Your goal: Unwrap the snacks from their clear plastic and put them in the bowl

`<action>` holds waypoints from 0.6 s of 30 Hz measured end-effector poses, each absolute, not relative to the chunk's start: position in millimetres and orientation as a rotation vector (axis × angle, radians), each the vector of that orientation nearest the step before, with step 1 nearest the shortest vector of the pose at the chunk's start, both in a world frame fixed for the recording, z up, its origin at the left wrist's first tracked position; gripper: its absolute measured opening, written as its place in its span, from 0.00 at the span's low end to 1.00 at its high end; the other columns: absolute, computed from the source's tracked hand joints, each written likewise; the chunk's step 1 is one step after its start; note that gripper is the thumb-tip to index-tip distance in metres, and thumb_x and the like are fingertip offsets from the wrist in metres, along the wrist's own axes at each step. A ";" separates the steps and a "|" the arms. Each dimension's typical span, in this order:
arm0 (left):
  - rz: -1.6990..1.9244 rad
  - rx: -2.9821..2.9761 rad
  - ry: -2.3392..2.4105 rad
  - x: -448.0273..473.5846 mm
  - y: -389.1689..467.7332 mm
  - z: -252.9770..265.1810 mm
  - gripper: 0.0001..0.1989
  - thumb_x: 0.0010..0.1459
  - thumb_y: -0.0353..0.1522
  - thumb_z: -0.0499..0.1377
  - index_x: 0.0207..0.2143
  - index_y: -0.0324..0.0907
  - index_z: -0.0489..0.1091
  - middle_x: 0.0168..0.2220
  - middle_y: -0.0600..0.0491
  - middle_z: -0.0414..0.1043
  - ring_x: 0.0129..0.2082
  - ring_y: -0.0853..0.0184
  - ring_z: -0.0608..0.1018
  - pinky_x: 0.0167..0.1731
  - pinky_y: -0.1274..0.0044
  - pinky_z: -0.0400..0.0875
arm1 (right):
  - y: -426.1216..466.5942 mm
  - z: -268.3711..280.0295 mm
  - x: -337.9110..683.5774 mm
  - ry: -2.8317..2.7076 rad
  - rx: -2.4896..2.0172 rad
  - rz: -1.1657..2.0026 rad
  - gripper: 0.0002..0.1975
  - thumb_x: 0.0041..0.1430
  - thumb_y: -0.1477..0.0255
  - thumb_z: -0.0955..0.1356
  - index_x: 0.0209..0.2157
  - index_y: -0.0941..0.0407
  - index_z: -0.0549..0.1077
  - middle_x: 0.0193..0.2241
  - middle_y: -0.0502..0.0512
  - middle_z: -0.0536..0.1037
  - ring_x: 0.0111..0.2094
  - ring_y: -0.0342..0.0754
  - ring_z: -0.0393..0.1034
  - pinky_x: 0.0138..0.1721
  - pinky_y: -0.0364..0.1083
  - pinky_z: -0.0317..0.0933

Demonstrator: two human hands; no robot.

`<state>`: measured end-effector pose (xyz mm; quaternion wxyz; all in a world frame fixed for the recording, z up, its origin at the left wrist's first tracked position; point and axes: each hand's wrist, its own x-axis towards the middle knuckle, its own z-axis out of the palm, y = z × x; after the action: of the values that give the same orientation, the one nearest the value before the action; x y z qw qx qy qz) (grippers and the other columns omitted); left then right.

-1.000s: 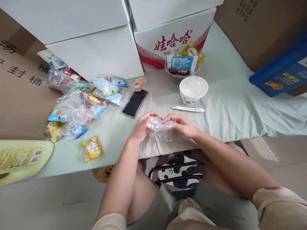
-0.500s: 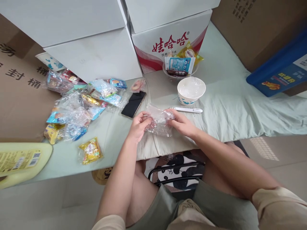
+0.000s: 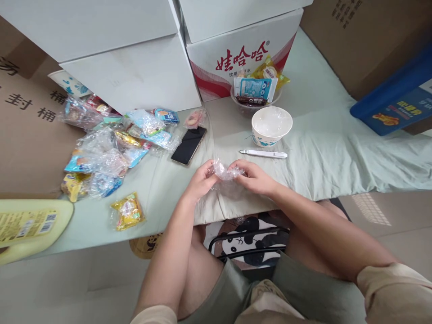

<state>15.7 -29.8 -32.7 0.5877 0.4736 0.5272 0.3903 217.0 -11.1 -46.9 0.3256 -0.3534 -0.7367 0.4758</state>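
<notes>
Between my hands, above the table's front edge, is a crumpled clear plastic wrapper (image 3: 224, 172). My left hand (image 3: 201, 180) pinches its left side and my right hand (image 3: 254, 177) grips its right side. Just beyond the right hand lies a white pen-shaped cutter (image 3: 265, 154) with its narrow tip to the left. Behind that stands a white paper bowl (image 3: 272, 127) with clear plastic in it. A dark-screened phone (image 3: 189, 146) rests beyond my left hand.
Several snack packets and wrappers (image 3: 108, 153) are heaped at left; one yellow packet (image 3: 128, 211) lies nearer. A clear bowl (image 3: 253, 106) of snacks stands by the white carton (image 3: 243, 54). A blue container (image 3: 391, 108) is at right, a pale yellow bottle (image 3: 33, 227) at left.
The wrapper, spread flat between my hands before, is now bunched up at its top edge. My hands have come slightly closer together, and the cutter's tip is uncovered.
</notes>
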 end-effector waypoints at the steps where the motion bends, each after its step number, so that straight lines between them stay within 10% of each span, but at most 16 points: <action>1: 0.907 1.135 1.234 15.7 -29.9 -32.6 0.17 0.44 0.36 0.69 0.35 0.41 0.71 0.31 0.55 0.73 0.32 0.69 0.74 0.33 0.77 0.69 | -12.4 -47.7 216.0 -1.951 -0.918 1.224 0.10 0.56 0.72 0.65 0.39 0.57 0.74 0.37 0.55 0.77 0.37 0.48 0.70 0.41 0.47 0.63; 18: 0.880 1.234 1.289 15.0 -27.9 -32.4 0.12 0.42 0.32 0.62 0.33 0.42 0.71 0.29 0.57 0.70 0.31 0.68 0.71 0.32 0.78 0.65 | -17.1 -52.9 212.9 -2.086 -0.891 1.144 0.14 0.56 0.72 0.64 0.43 0.57 0.74 0.41 0.58 0.78 0.40 0.50 0.71 0.45 0.50 0.64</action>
<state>15.0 -27.9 -32.4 0.5448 0.5201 0.5432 0.3710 212.9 -17.1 -52.9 0.2958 -0.3351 -0.7844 0.4301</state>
